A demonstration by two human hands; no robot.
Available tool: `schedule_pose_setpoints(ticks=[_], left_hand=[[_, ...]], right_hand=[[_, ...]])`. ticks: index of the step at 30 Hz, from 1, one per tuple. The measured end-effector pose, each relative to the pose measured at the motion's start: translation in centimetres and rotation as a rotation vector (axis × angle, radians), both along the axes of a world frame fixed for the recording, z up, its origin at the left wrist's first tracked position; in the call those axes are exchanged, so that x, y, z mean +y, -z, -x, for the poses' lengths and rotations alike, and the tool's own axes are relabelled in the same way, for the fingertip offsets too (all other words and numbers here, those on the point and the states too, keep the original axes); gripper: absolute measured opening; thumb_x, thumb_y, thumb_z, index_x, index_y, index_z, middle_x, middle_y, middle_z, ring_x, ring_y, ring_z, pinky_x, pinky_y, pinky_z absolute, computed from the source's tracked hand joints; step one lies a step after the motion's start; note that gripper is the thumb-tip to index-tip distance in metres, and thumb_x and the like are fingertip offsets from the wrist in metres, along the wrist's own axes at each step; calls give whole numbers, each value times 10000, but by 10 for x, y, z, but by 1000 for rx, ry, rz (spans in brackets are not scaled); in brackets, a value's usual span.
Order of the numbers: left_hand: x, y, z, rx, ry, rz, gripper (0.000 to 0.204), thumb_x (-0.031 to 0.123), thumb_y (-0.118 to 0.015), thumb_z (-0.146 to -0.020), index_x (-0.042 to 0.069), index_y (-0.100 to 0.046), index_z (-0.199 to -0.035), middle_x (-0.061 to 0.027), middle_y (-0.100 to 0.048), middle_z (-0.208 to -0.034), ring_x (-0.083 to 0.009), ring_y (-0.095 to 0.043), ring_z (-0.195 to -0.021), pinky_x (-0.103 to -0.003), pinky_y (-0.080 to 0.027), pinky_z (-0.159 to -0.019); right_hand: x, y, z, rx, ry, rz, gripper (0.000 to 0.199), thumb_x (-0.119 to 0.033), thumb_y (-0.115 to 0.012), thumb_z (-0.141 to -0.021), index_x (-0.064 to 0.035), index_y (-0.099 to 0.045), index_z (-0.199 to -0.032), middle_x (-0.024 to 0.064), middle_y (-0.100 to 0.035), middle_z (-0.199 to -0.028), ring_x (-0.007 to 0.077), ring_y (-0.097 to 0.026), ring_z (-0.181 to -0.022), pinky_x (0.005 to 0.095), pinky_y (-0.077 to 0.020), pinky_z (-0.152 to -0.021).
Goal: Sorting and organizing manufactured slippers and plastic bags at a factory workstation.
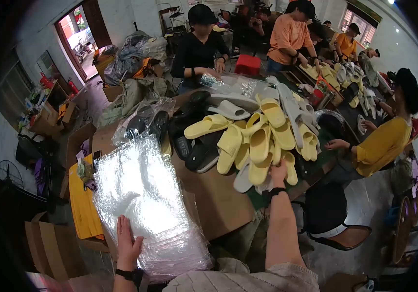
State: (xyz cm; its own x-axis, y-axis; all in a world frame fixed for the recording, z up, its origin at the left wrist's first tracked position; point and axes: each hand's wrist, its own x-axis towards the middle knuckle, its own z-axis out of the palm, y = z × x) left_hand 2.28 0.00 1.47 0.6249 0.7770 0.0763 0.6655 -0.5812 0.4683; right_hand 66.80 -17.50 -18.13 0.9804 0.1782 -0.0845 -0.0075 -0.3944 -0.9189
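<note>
Worktop [221, 211] with a brown, cardboard-like top is the largest thing, and it carries a wide heap of slippers [263, 131], most of them pale yellow, lying across one another at different angles. To the left of the heap, and nearer to the wearer, a stack of shiny plastic film [140, 175] lies flat and reflects the light strongly. Behind the heap, somewhat to its left, a person in a black top [196, 53] stands with both hands low, near clear plastic. To the right of the heap and nearer, there is a chair [325, 207] with a dark back. At the left side of the heap, black slippers [204, 151] lie partly under the yellow ones. Left of the heap, the left hand [129, 243] rests on the lower part of the film, its fingers straight and not holding anything. At the near edge of the heap, the right hand [279, 174] reaches among the slippers; its fingers are partly hidden, so I cannot tell whether they grip one.
</note>
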Motion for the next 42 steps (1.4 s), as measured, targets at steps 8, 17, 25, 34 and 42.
schedule_pose_setpoints(ticks=[8,17,25,34,42], left_hand=[[1,1,-8,21,20,23,811,303,-645,-872,-35,-300,-1524,-259,-254,-1611,-435,-203,-1500,-495,-199,-1214],[2,4,1,-13,0,19,810,255,-667,-844,-39,-317,-1513,-260,-269,-1605,-428,-205,-1500,-486,-200,-1212],[4,10,-1,-49,35,2,800,218,-672,-842,-15,-318,-1521,-250,-269,-1610,-422,-201,-1505,-480,-222,-1205],[4,8,2,-26,41,-12,817,311,-674,-881,-51,-304,-1513,-274,-265,-1602,-448,-218,-1492,-499,-226,-1200],[14,27,17,-93,66,-74,842,374,-690,-886,-72,-318,-1496,-323,-281,-1571,-500,-234,-1466,-520,-221,-1199]], right_hand=[[15,28,86,-381,-122,10,207,18,-592,-830,-44,-596,-1028,131,-610,-878,281,-630,-765,379,-519,-665],[-26,-44,101,-505,-132,370,314,-226,-704,-850,-23,-625,-1077,197,-592,-1087,409,-570,-1023,480,-464,-899],[-30,7,84,-100,-43,817,647,-460,-673,-906,-22,-554,-1367,256,-482,-1410,441,-404,-1312,558,-362,-1058],[-47,-5,171,-242,31,286,470,-338,-616,-972,9,-597,-1288,191,-525,-1385,433,-444,-1225,516,-373,-1040],[-41,-90,266,-95,-216,-196,303,-294,-639,-994,-22,-620,-1126,118,-540,-1133,321,-442,-1088,445,-383,-930]])
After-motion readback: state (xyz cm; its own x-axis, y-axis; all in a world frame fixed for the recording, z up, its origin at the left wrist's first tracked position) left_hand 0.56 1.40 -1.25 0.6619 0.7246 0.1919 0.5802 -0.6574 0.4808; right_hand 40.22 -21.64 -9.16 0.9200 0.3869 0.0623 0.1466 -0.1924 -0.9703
